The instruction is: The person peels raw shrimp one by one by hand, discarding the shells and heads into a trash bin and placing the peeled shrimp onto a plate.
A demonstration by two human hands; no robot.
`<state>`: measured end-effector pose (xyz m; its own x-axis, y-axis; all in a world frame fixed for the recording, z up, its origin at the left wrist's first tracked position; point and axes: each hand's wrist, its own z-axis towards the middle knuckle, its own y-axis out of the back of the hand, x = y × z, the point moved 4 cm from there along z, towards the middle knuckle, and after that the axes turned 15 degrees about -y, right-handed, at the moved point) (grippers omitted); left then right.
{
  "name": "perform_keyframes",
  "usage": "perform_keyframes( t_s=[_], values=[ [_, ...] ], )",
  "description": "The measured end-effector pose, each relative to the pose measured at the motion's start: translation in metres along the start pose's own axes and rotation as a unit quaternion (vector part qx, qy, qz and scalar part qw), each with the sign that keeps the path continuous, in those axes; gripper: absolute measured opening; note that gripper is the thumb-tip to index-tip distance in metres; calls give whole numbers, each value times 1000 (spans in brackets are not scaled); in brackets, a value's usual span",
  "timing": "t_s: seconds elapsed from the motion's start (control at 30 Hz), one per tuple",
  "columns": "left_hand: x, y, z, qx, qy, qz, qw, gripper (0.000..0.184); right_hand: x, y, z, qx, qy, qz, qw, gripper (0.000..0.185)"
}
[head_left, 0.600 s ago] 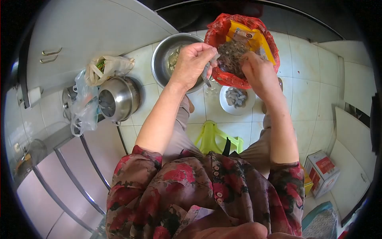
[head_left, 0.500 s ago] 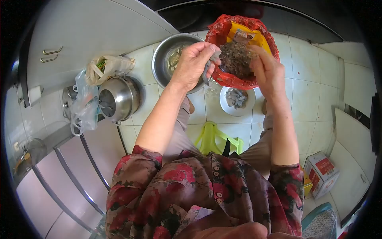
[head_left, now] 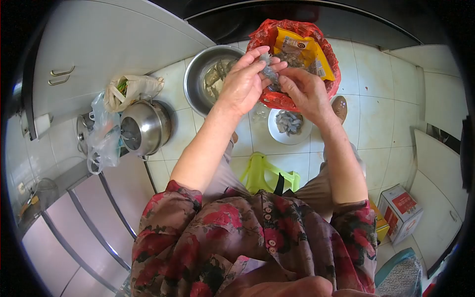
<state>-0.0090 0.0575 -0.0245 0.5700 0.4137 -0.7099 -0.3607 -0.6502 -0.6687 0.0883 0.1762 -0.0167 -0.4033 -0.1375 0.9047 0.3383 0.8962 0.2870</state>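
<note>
Green stool (head_left: 256,173) nearest, between the legs. Next, white plate (head_left: 303,134) on floor (head_left: 378,123), grey peeled shrimp pieces (head_left: 289,122) on it. Left hand (head_left: 241,88) holds a grey shrimp (head_left: 270,74) across its fingers, over the red bag's near side. Right hand (head_left: 306,91) bent narrow at shrimp's lower end; can't tell if gripping. Metal bowl (head_left: 198,72) left; red bag (head_left: 334,67) beyond, yellow packet (head_left: 308,53) inside.

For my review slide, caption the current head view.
Left hand holds a shrimp over a red bag, right hand close by; metal basin and white plate below.
</note>
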Motion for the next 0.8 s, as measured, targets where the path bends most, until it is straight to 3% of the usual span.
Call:
perform_keyframes(
  t_s=[0.03,0.1,0.2,0.27,0.3,0.33,0.37,0.4,0.43,0.5,0.53,0.6,0.63,0.67,0.7,0.73,0.77,0.8],
  values=[
    [0,-2,0,2,-5,-2,1000,37,2,-2,0,0,0,0,1000,26],
    [3,-5,-1,3,-9,-6,1000,39,1,-10,-1,117,-94,183,972,26],
    [4,-8,-1,18,-13,2,1000,39,-2,-13,0,145,-145,247,947,23],
    [-7,-13,-2,63,-52,176,981,33,-3,-8,0,146,-178,293,928,21],
    [-10,-12,-2,63,-52,176,981,33,-3,-4,0,146,-210,337,906,18],
    [-22,-16,-3,146,-158,358,909,29,1,-2,-1,149,-212,361,896,16],
    [-30,-22,-5,220,-256,520,785,25,1,2,0,150,-211,361,896,16],
    [-32,-24,-8,249,-273,518,771,22,0,4,0,187,-212,400,872,16],
    [-33,-25,-10,248,-273,518,771,22,0,5,-1,224,-213,438,844,16],
    [-28,-22,-13,247,-159,439,849,23,0,5,-1,236,-216,457,830,16],
    [-27,-23,-14,246,-159,439,849,23,1,4,-2,248,-218,454,828,17],
    [-22,-18,-13,173,-103,354,913,24,4,0,-4,259,-219,451,826,18],
    [-20,-18,-13,172,-103,354,913,24,10,-1,-6,173,-157,310,922,17],
    [-18,-14,-11,149,-81,348,922,23,15,2,-7,80,-88,157,980,16],
    [-17,-13,-10,124,-59,343,929,23,13,0,-6,81,-88,157,980,16],
    [-17,-14,-11,124,-59,343,929,23,20,2,-7,1,67,3,998,13],
    [-15,-14,-12,103,-35,360,927,23,28,0,-13,-79,216,-151,961,11],
    [-13,-14,-13,82,-11,376,923,23,27,-2,-14,-68,187,-187,962,9]
  ],
)
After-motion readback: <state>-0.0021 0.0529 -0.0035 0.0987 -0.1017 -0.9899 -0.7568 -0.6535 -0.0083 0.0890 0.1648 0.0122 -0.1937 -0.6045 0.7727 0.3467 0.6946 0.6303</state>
